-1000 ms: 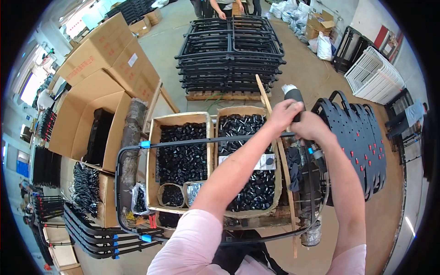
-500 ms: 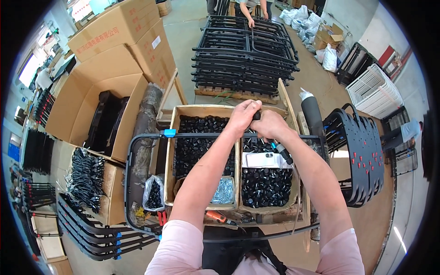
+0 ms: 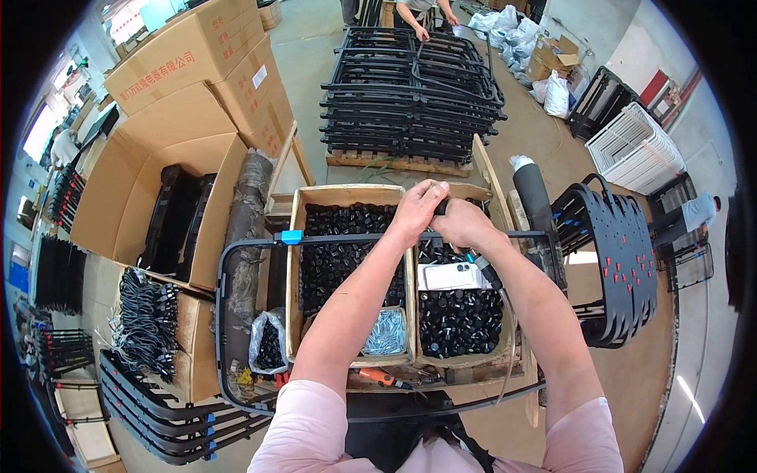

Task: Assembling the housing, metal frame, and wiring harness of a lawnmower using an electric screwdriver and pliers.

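Both of my hands are together over the far bar of a black round-cornered tube frame (image 3: 347, 238). My right hand (image 3: 467, 225) is wrapped round an air screwdriver (image 3: 487, 272); its blue-ringed rear end and hose come out below the palm. My left hand (image 3: 419, 210) is closed against the right one, its fingertips pinched by a dark piece. What it grips is hidden. A blue clip (image 3: 291, 236) sits on the frame's far left. Under the frame, a wooden box (image 3: 296, 206) holds black knobs (image 3: 459, 323) and silver screws (image 3: 385, 331). A white phone (image 3: 449, 277) lies on the knobs.
An orange-handled tool (image 3: 378, 377) lies at the near edge, beside a plastic bag (image 3: 269, 340) of black parts. Cartons (image 3: 169, 126) and cable bundles (image 3: 147, 319) stand left, curved black panels (image 3: 627, 264) right. Beyond, a person's hand (image 3: 422, 35) touches stacked black frames (image 3: 410, 102).
The view has shifted slightly. My hands have come a little lower in the picture and remain together. The far person's hands have moved a little over the stacked frames.
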A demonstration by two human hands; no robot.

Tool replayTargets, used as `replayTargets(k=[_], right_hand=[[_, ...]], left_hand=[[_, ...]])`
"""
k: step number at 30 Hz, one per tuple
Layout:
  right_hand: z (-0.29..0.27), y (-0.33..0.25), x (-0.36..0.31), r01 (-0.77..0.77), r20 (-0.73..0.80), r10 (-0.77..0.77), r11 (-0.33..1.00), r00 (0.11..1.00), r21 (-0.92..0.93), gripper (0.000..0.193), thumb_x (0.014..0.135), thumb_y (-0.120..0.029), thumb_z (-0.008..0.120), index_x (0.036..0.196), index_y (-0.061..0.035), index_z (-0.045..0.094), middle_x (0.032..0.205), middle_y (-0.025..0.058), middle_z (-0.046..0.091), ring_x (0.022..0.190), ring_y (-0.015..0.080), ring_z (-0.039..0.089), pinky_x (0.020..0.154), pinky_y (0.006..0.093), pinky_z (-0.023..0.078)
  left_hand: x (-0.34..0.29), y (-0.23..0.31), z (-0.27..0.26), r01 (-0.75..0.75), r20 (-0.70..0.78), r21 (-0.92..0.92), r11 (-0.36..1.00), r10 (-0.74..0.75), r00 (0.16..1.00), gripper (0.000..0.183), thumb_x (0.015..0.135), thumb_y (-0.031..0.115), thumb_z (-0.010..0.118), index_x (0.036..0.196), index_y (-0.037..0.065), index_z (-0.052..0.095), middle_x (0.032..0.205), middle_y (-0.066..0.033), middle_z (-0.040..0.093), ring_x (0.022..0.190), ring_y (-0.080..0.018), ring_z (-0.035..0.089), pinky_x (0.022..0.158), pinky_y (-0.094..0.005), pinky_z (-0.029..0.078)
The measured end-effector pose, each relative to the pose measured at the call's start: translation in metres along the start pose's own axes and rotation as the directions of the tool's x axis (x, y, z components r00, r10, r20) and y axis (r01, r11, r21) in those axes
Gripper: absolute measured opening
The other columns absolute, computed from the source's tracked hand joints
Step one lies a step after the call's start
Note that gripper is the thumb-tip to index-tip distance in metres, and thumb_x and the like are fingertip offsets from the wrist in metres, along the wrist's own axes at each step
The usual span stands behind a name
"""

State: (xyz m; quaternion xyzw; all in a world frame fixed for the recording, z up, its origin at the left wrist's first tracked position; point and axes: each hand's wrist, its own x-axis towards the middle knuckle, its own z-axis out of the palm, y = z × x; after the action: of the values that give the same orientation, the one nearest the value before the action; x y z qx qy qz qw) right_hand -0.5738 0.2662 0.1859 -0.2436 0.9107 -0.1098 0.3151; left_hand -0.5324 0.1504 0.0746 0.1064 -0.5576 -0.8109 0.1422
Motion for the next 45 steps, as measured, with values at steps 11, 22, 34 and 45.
replayTargets(k=[11, 22, 34, 45], right_hand=[[0.017, 0.009, 0.018, -0.015, 0.016, 0.013, 0.994, 1.000, 0.112, 0.029, 0.082, -0.027, 0.065, 0.076, 0.0005, 0.072, 0.066, 0.0132, 0.071, 0.059, 0.0257, 0.072, 0.064, 0.0387, 0.058], [0.015, 0.016, 0.041, -0.015, 0.042, 0.005, 0.970, 0.999, 0.244, 0.016, 0.070, -0.009, 0.072, 0.076, 0.0057, 0.071, 0.075, 0.0144, 0.073, 0.063, 0.0205, 0.068, 0.059, 0.0347, 0.054], [0.005, 0.017, 0.023, 0.000, 0.059, -0.022, 0.939, 0.998, 0.343, 0.014, 0.071, -0.004, 0.070, 0.079, 0.0070, 0.070, 0.076, 0.0167, 0.072, 0.062, 0.0219, 0.068, 0.056, 0.0360, 0.054], [0.042, 0.030, -0.205, 0.050, 0.001, -0.050, 0.991, 0.999, -0.124, 0.041, 0.081, -0.033, 0.064, 0.084, 0.0067, 0.075, 0.084, 0.0260, 0.075, 0.083, 0.0409, 0.075, 0.082, 0.0484, 0.059]], left_hand=[[-0.005, -0.001, -0.004, 0.031, 0.012, 0.010, 0.999, -0.031, 0.999, 0.029, 0.107, 0.034, 0.064, 0.106, 0.005, 0.069, 0.100, 0.0005, 0.066, 0.094, -0.0103, 0.058, 0.087, -0.0295, 0.048], [0.002, 0.005, -0.009, 0.048, 0.080, 0.001, 0.999, -0.048, 0.996, 0.031, 0.105, 0.034, 0.065, 0.111, 0.004, 0.071, 0.105, -0.0005, 0.069, 0.099, -0.0103, 0.059, 0.091, -0.0294, 0.048], [0.004, 0.016, 0.001, 0.099, 0.142, -0.025, 0.995, -0.095, 0.985, 0.027, 0.103, 0.030, 0.067, 0.106, 0.004, 0.071, 0.099, -0.0009, 0.069, 0.091, -0.0105, 0.060, 0.084, -0.0295, 0.050], [-0.197, 0.034, 0.067, 0.131, 0.245, -0.099, 0.986, -0.104, 0.964, 0.026, 0.104, 0.029, 0.067, 0.106, 0.003, 0.070, 0.096, 0.0011, 0.065, 0.091, -0.0078, 0.055, 0.083, -0.0283, 0.048]])
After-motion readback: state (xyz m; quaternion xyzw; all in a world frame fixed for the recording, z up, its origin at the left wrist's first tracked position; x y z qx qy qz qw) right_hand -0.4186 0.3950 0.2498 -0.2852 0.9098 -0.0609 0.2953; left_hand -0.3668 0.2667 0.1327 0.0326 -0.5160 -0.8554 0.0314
